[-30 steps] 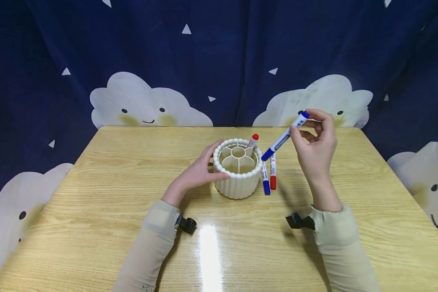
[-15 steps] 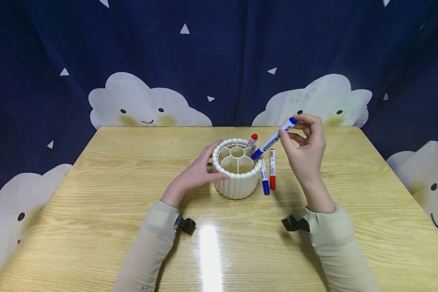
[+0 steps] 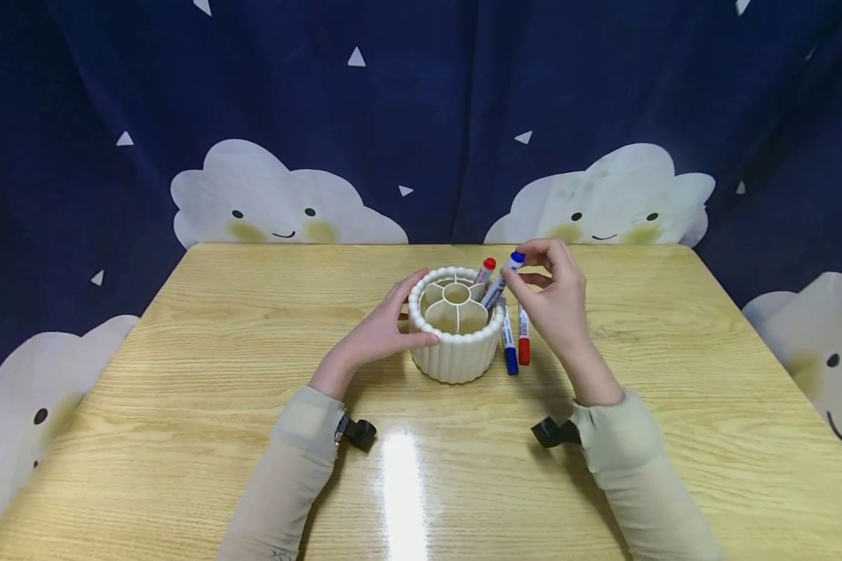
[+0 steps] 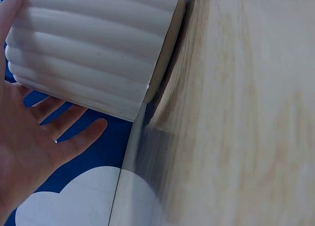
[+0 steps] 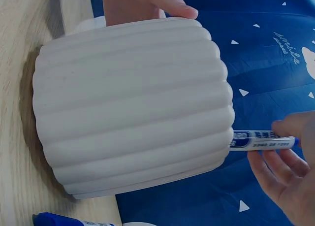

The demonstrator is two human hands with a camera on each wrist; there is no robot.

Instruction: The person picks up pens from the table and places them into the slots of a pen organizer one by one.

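Observation:
A cream ribbed pen holder [image 3: 456,358] with several compartments stands on the table. My left hand [image 3: 375,331] grips its left side, thumb at the front rim and fingers around the back. My right hand [image 3: 553,296] pinches a blue-capped whiteboard marker [image 5: 263,140] near its capped upper end. The marker's lower part is inside a right-hand compartment of the holder, hidden by the wall in the right wrist view. A red-capped marker [image 3: 486,269] leans in the holder at the back right. In the left wrist view, the left hand [image 4: 34,137] lies against the holder's ribbed side.
Right of the holder, another blue marker [image 3: 510,343] and a red marker [image 3: 524,339] lie on the wooden table [image 3: 182,405]. A dark blue curtain [image 3: 421,101] with cloud prints hangs behind the table's back edge.
My right hand has moved left and down, bringing the blue marker from beside the rim to a steeper angle with its lower end inside the holder. The left hand stays put.

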